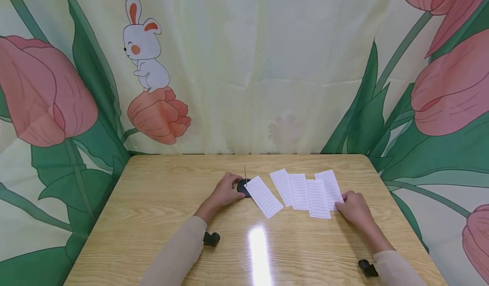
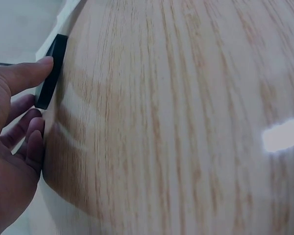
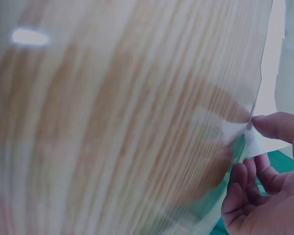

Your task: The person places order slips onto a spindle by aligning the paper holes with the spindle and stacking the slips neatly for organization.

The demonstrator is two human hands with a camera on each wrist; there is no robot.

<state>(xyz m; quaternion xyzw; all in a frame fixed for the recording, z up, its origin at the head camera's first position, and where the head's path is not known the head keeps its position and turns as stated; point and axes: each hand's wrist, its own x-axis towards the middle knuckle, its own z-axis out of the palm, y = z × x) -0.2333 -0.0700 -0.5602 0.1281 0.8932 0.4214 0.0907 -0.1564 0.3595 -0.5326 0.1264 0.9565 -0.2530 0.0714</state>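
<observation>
A bill spike with a round black base [image 1: 241,188] and a thin upright metal pin stands at the middle of the table. My left hand [image 1: 227,189] grips the base from the left, its thumb on the near edge in the left wrist view. One lined white paper slip [image 1: 264,197] lies slanted with its top corner over the base, at the pin; whether the pin pierces it I cannot tell. My right hand [image 1: 356,208] pinches the lower right corner of the rightmost paper slip [image 1: 329,186] between thumb and fingers. In the right wrist view that paper's edge [image 3: 270,73] shows beyond the thumb.
Between the hands, several overlapping lined paper slips [image 1: 298,191] lie fanned on the wooden table [image 1: 153,218]. A curtain [image 1: 244,74] printed with tulips and a rabbit hangs behind the far edge. Light reflects brightly off the tabletop at the front.
</observation>
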